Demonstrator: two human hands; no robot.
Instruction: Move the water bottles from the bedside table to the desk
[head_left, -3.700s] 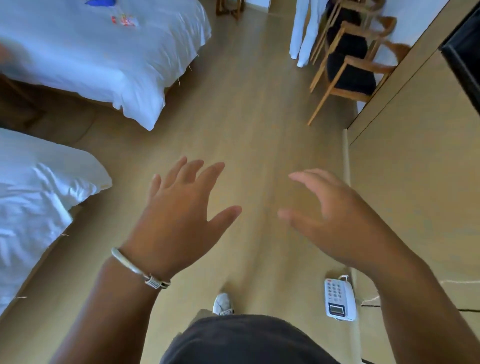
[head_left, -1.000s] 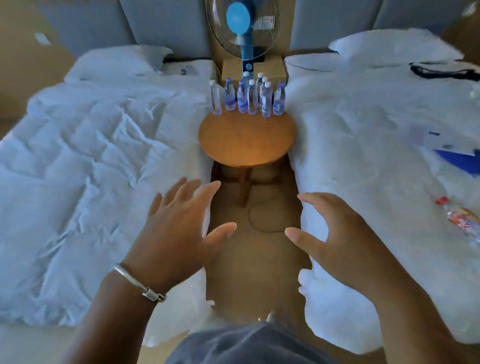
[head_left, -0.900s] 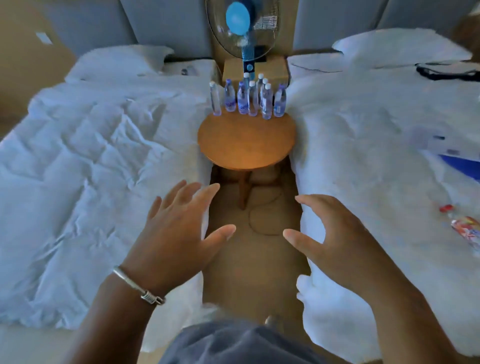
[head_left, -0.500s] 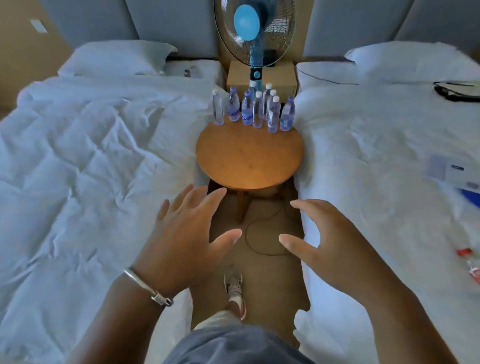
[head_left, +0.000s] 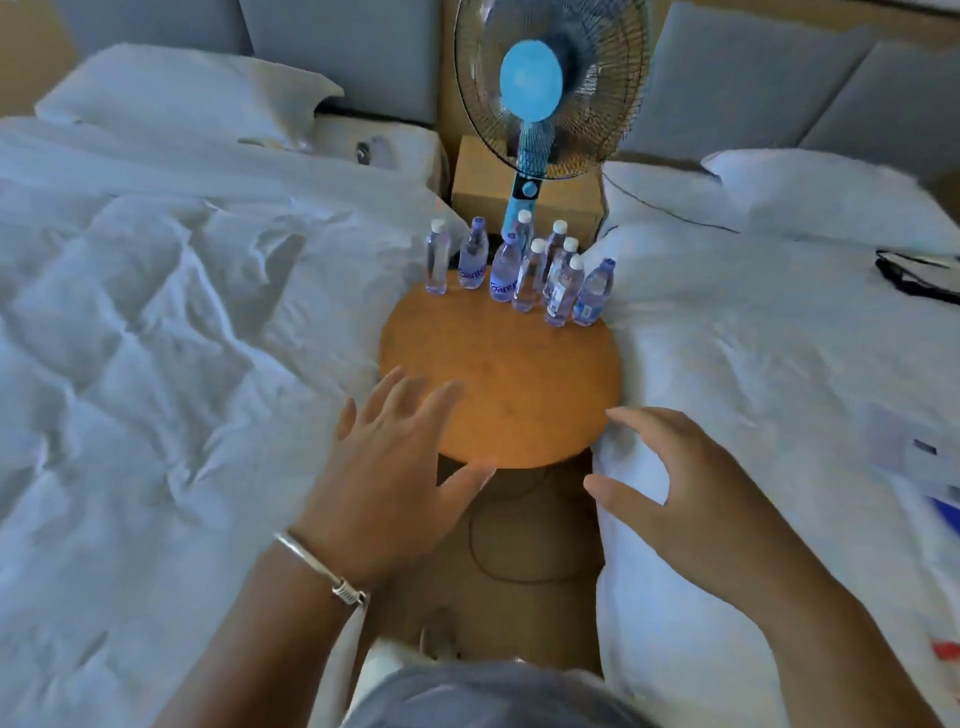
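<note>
We see the water bottles (head_left: 524, 270) standing upright in a tight cluster along the far edge of the round wooden table (head_left: 501, 374), set between 2 beds. We count about 8 bottles, some with white caps and some with purple caps, though the ones at the back overlap and we cannot be sure of the number. They stand well apart from both of our hands, across the bare tabletop.

Our left hand (head_left: 387, 483) hovers palm down over the near left edge of the table, fingers spread and straight, thumb pointing right, holding nothing. A silver bracelet (head_left: 322, 569) sits at its wrist. Our right hand (head_left: 680, 499) is raised beside the near right edge of the table, over the edge of the right bed (head_left: 779, 364), fingers loosely curved and apart, thumb pointing left, also holding nothing. Both forearms reach forward from the bottom of the view.

Behind the bottles a standing fan (head_left: 540, 93) with a blue hub rises in front of a wooden nightstand (head_left: 478, 182). The left bed (head_left: 156, 338) carries a rumpled white duvet. A cable (head_left: 498, 551) loops on the floor below the table.
</note>
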